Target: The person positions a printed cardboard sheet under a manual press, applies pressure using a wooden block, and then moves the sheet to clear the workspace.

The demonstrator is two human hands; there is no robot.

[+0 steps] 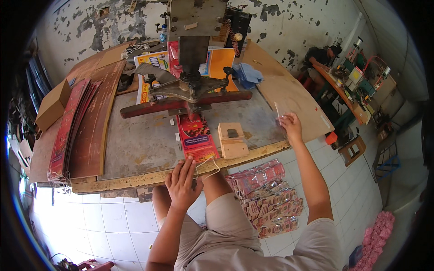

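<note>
On the table's near edge, my left hand [181,183] rests with its fingers stretched out over the near end of a red and purple printed packet [197,137]. A white cord [212,170] loops out from that end, beside my left thumb. The packet's far end lies under the red-painted head of a metal press [192,97]. Over to the right, my right hand [291,125] is raised over the tabletop, its fingers pinched on a thin pale strip [277,109]. A faint, clear sheen shows around the strip; I cannot make out what it is.
A light wooden block [233,140] sits right of the packet. Red printed sheets [70,131] are stacked at left near a cardboard box [53,105]. Blue cloth [248,76] lies behind. Printed packets [271,203] cover floor tiles below. Another person [320,58] sits at a far-right bench.
</note>
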